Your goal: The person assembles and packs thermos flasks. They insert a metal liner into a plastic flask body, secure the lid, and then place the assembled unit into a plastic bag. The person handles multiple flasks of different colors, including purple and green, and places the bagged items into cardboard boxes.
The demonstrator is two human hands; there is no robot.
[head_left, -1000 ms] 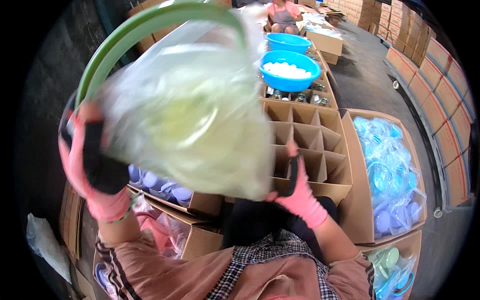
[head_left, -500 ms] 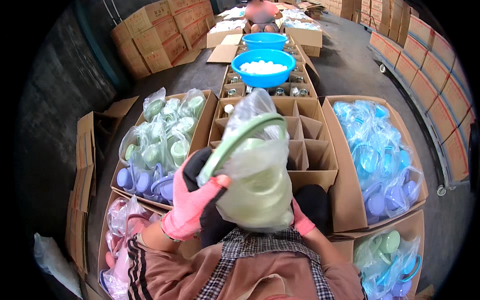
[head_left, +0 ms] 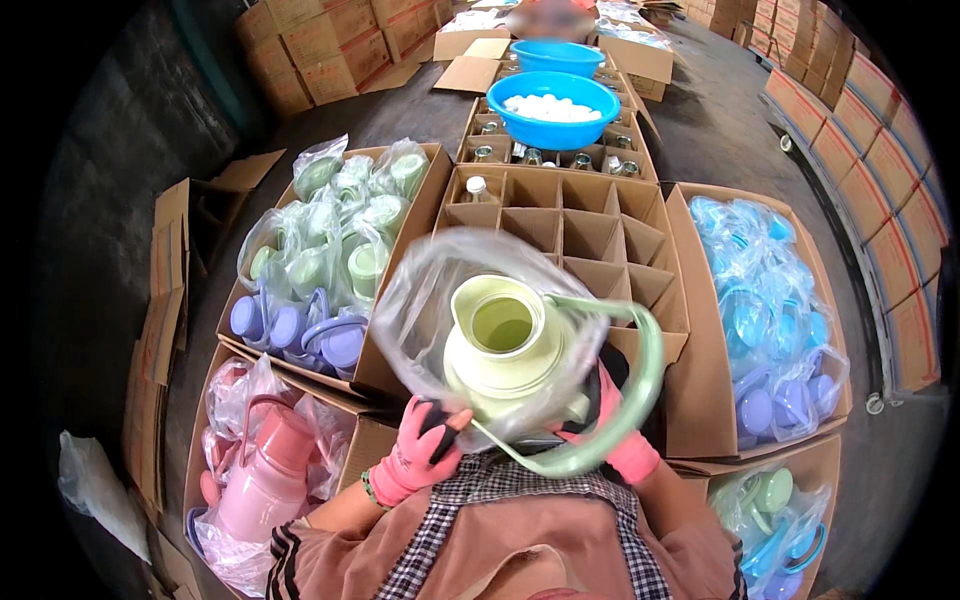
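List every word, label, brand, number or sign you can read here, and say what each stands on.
No text is clear enough to quote.
Stacked cartons at upper left: reddish printing, too small and blurred to read.
Stacked cartons at right: faint reddish printing, too small to read.
Pale green jug: no lettering visible.

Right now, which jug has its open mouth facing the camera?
The pale green jug between the left hand and right hand, inside an opened clear bag. The pink jug, in the lower-left carton, has its top covered.
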